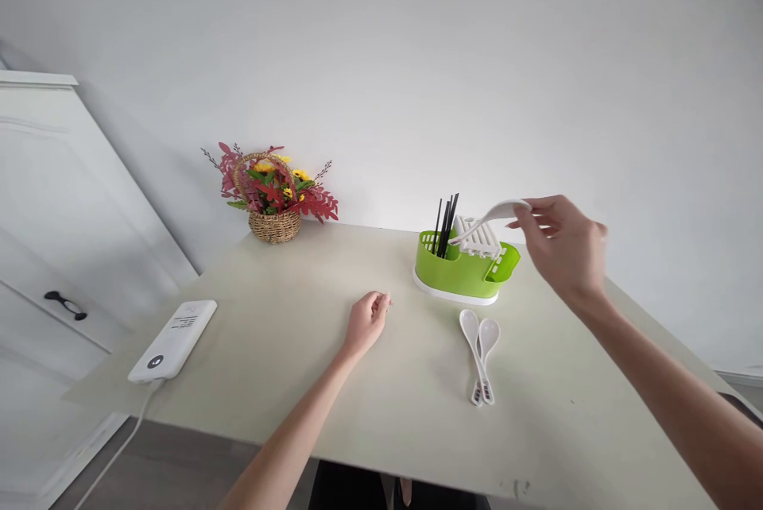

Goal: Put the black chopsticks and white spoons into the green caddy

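Observation:
My right hand (560,244) pinches a white spoon (493,213) by its bowl end, with the patterned handle pointing down to the left. The spoon is over a green utensil holder (453,272), which has a white slotted rack (478,240) on top and a white base. Several black chopsticks (444,228) stand in the holder's left compartment. In front of the holder, two white spoons (478,351) lie on the table with their handles crossed. My left hand (368,321) rests on the table left of them, its fingers curled, with nothing visible in it.
A wicker basket (275,226) of red and yellow flowers stands at the back left. A white power bank (172,341) with a cable (122,442) lies near the left edge of the table (268,319). A white cabinet (65,256) is at the left, and a wall runs behind.

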Motion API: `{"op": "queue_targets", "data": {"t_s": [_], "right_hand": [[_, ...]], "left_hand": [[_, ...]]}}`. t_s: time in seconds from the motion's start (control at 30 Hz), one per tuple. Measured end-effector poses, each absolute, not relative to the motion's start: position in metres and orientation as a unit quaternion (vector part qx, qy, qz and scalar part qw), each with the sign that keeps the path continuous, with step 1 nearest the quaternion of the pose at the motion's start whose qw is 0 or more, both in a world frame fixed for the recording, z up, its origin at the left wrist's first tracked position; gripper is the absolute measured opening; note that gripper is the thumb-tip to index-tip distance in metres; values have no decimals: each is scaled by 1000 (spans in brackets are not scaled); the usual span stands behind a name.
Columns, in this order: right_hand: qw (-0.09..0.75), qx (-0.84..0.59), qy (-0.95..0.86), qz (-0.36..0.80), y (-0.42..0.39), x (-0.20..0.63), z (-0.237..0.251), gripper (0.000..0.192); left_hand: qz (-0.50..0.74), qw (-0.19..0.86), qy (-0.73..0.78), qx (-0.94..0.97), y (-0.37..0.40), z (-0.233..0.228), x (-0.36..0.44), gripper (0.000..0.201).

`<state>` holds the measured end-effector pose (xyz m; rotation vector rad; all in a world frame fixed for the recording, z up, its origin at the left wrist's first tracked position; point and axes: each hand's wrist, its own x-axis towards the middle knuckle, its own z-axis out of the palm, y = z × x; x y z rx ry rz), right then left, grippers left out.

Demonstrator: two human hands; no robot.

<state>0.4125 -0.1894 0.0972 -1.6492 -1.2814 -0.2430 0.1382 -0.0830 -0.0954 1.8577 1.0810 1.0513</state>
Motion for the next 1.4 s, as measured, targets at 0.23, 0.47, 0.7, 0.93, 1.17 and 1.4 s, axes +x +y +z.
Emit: {"op": "queue_targets", "data": {"t_s": [0.23, 0.47, 0.7, 0.93, 1.17, 1.4], "right_hand": [[350, -643, -623, -277, -138, 395, 44, 25], [301, -568, -693, -326, -128, 397, 10, 17], [251, -603, -686, -321, -134, 400, 5, 17], [269, -605, -687, -298, -188, 401, 11, 27], [209, -774, -597, -21, -234, 433, -44, 35], [216, -815, -508, 175, -212, 453, -79, 34]], "left_hand": [[401, 347, 405, 745, -84, -97, 135, 40], [381, 334, 407, 760, -84, -100, 135, 40], [373, 334, 406, 765, -84, -98, 134, 40], [374, 332, 397, 770, -85, -96, 133, 40], [370, 325, 396, 775, -83, -96, 137, 36], [365, 318, 401, 778, -81, -91, 138, 40]]}}
